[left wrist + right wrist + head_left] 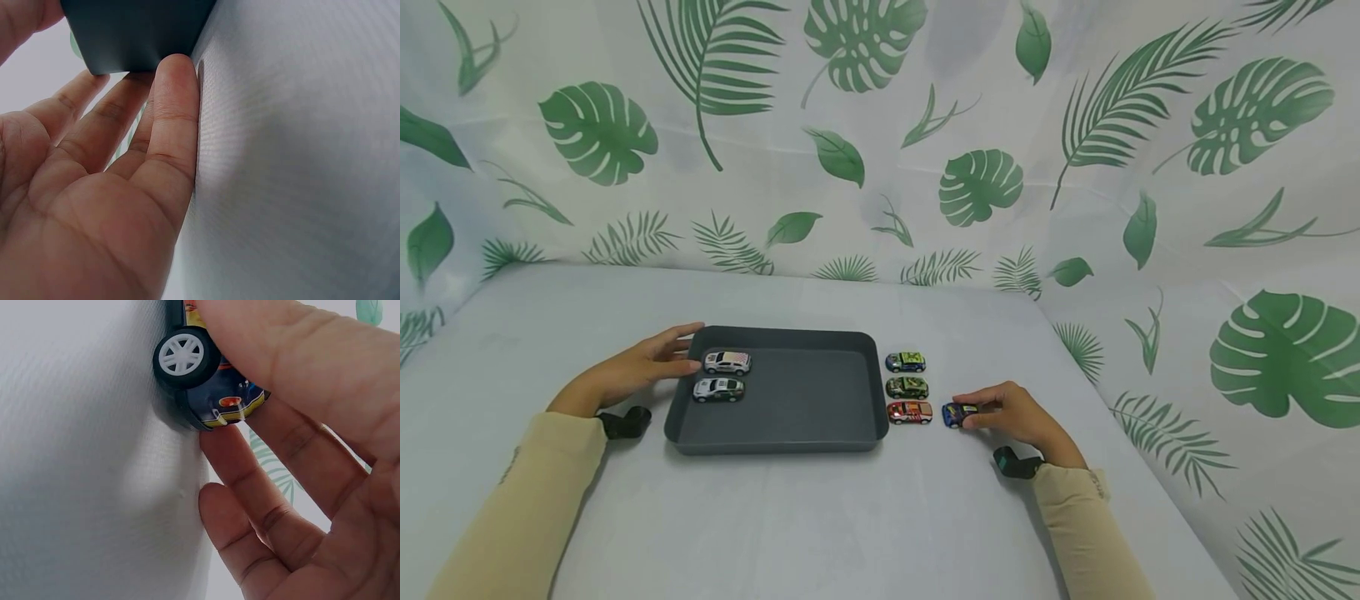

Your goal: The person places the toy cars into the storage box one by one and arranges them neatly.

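Note:
My right hand pinches a dark blue toy car between thumb and fingers, down at the table surface. In the right wrist view the car's body shows a white-spoked wheel and yellow trim. My left hand holds the left side of a dark grey tray, thumb over the rim and the other fingers against the outer wall. In the left wrist view these fingertips touch the tray's wall. Inside the tray, at its left, lie a white patterned toy car and a silver-white one.
Just right of the tray, three toy cars stand in a column: a yellow-green and blue one, a green camouflage one and a red one. A pale cloth covers the table. Leaf-printed fabric hangs behind and at the right.

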Motion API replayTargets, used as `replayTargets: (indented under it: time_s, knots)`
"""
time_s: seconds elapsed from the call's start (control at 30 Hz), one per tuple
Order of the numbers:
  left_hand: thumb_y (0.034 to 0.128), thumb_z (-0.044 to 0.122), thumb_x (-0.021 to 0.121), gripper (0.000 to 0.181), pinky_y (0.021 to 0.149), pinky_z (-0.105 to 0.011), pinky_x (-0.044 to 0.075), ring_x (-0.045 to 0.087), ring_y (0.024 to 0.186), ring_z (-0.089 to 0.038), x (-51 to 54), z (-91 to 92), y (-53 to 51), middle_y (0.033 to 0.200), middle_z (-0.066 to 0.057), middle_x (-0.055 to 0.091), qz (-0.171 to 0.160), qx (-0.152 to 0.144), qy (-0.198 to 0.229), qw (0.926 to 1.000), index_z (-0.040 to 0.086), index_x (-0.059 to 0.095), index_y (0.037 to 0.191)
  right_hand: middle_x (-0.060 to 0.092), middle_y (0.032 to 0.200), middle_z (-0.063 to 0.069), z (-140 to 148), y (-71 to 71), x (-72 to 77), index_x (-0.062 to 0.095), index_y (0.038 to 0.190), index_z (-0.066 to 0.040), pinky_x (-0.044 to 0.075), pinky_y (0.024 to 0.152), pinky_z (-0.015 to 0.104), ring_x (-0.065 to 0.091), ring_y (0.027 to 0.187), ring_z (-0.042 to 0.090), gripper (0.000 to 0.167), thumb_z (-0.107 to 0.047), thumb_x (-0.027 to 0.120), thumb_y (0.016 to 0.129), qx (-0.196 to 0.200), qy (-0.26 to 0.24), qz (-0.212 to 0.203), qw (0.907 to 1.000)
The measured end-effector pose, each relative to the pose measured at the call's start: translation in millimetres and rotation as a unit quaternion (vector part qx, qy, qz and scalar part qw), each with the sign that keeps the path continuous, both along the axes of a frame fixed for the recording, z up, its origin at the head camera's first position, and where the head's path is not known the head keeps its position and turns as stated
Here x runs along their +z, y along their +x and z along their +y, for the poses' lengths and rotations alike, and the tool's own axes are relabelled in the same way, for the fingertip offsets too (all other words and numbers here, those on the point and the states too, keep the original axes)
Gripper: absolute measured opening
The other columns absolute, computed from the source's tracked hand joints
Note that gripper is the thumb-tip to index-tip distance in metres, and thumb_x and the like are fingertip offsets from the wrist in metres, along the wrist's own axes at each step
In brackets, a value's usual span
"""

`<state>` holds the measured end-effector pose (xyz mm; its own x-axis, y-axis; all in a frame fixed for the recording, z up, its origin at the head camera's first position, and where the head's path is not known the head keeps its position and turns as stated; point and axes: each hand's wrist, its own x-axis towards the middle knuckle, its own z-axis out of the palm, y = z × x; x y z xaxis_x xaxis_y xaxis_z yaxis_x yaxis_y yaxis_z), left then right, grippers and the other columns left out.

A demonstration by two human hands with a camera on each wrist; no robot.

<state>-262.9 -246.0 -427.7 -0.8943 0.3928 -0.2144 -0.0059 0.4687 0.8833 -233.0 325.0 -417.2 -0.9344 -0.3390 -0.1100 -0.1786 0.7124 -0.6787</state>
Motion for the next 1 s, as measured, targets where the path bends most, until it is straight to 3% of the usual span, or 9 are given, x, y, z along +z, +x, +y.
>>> replayTargets:
  time_s: [0.43, 0.73, 1.0]
  knots:
    - [0.1088, 0.03, 0.067, 0.094, 0.12, -0.082, 0.019, 0.013, 0.156, -0.065, 0.6, 1.2, 1.3, 0.17, -0.044, 0.011, -0.003, 0.002, -0.004, 1.0, 0.004, 0.004, 0.173, 0.077, 0.124, 0.021, -3, 1.4, 5.9, 0.079, 0.128, 0.001, 0.056, 0.078, 0.027, 0.065, 0.097, 0.02, 0.037, -0.01, 0.085, 0.093, 0.005, 0.005, 0.028, 0.9996]
    - [0.1092, 0.029, 0.066, 0.093, 0.12, -0.082, 0.02, 0.013, 0.155, -0.066, 1.0, 0.5, 1.0, 0.17, -0.044, 0.011, 0.002, 0.0, -0.001, 1.0, 0.003, 0.004, 0.173, 0.075, 0.128, 0.023, -12, 6.5, 19.8, 0.077, 0.13, 0.003, 0.062, 0.095, 0.049, 0.074, 0.111, 0.033, 0.038, -0.009, 0.084, 0.094, 0.027, -0.004, 0.056, 0.998]
    - [0.109, 0.03, 0.067, 0.093, 0.12, -0.082, 0.019, 0.013, 0.156, -0.065, 0.8, 0.7, 2.4, 0.171, -0.043, 0.01, 0.004, -0.001, 0.0, 1.0, 0.004, 0.005, 0.174, 0.078, 0.125, 0.018, -20, 8.6, 27.0, 0.077, 0.129, 0.002, 0.06, 0.1, 0.052, 0.072, 0.114, 0.032, 0.037, -0.009, 0.084, 0.095, 0.044, -0.002, 0.081, 0.9957]
